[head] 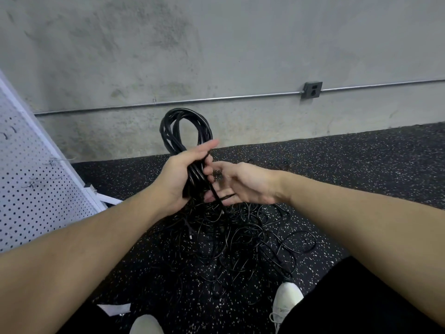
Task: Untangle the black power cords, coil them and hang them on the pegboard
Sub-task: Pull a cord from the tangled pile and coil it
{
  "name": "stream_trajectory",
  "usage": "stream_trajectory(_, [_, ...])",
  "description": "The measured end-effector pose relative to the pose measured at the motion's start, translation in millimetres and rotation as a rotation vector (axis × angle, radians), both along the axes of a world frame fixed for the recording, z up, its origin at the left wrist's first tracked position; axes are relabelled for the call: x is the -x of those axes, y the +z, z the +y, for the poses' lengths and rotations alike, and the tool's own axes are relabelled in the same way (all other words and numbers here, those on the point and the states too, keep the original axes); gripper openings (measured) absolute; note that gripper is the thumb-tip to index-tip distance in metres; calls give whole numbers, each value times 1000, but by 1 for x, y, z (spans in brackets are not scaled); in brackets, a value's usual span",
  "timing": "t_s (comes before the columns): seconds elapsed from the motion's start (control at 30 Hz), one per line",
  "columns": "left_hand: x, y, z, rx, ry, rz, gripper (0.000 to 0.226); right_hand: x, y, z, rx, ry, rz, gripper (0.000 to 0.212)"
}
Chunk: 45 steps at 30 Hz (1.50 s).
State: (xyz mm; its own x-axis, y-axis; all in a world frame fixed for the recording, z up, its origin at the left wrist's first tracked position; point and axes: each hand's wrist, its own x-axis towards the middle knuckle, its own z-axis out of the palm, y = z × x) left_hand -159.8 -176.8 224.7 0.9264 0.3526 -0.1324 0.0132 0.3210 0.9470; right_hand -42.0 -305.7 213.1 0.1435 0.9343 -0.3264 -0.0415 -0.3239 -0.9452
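My left hand (183, 172) holds a coil of black power cord (185, 127) at mid-height, its loops rising above the palm against the concrete wall. My right hand (237, 183) sits just right of the coil, its fingers curled round the cord's loose strand (216, 196), which runs down to the floor. Below both hands lies a tangled heap of thin black cords (240, 239) spread over the speckled floor. The white pegboard (31, 189) leans at the left, with several metal hooks (54, 161) on it.
A concrete wall carries a metal conduit (192, 101) and a grey outlet box (312, 89). The floor is black speckled rubber (361, 160). My white shoes (286, 300) stand at the bottom edge, next to a scrap of white paper (115, 309).
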Motion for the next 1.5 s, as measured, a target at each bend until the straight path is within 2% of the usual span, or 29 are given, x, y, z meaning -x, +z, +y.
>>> stream_trajectory(0.03, [-1, 3, -1, 18, 5, -8, 29, 3, 0, 2, -23, -16, -9, 39])
stream_trajectory(0.13, [-2, 7, -6, 39, 49, -34, 43, 10, -1, 6, -34, -49, -53, 31])
stream_trajectory(0.17, [-2, 7, -5, 50, 84, -53, 41, 9, -2, 3, -2, -26, -123, 30])
stream_trajectory(0.27, [-2, 8, 8, 31, 220, -77, 29, -2, -5, -13, 213, 182, -506, 30])
stream_trajectory(0.37, [2, 2, 24, -48, 301, -26, 28, -10, -7, -23, 273, 186, -619, 36])
stream_trajectory(0.5, [3, -5, 35, -118, 324, 19, 28, -20, 0, -27, 167, 62, -561, 32])
stream_trajectory(0.57, [2, -5, 36, -90, 322, -7, 32, -24, 1, -30, 104, -11, -497, 28])
stream_trajectory(0.67, [1, -3, 32, -58, 302, -18, 38, -26, 3, -31, 81, -145, -593, 31])
stream_trajectory(0.73, [1, -2, 27, -149, 317, 39, 40, -25, 3, -31, 104, -183, -666, 39])
stream_trajectory(0.83, [0, -4, 26, -341, 337, 134, 42, -25, 9, -31, 134, -243, -675, 50])
stream_trajectory(0.9, [0, -8, 27, -412, 355, 174, 41, -26, 15, -33, 66, -228, -566, 50])
stream_trajectory(0.97, [1, -10, 28, -442, 382, 197, 39, -28, 18, -35, -43, -185, -398, 39])
stream_trajectory(1.03, [2, -12, 31, -419, 380, 231, 36, -27, 18, -35, -132, -177, -323, 28])
stream_trajectory(1.17, [0, -16, 38, -353, 303, 296, 37, -18, 24, -32, -218, -304, -423, 25])
stream_trajectory(1.27, [-6, -24, 42, -433, 225, 378, 55, -11, 29, -28, -175, -333, -608, 28])
stream_trajectory(1.33, [-7, -23, 37, -481, 152, 445, 55, -11, 31, -26, -145, -389, -660, 30])
stream_trajectory(1.43, [-7, -17, 23, -593, 82, 526, 34, -12, 34, -25, -148, -470, -502, 36])
stream_trajectory(1.5, [-7, -18, 21, -638, 56, 541, 38, -12, 37, -25, -175, -402, -322, 33])
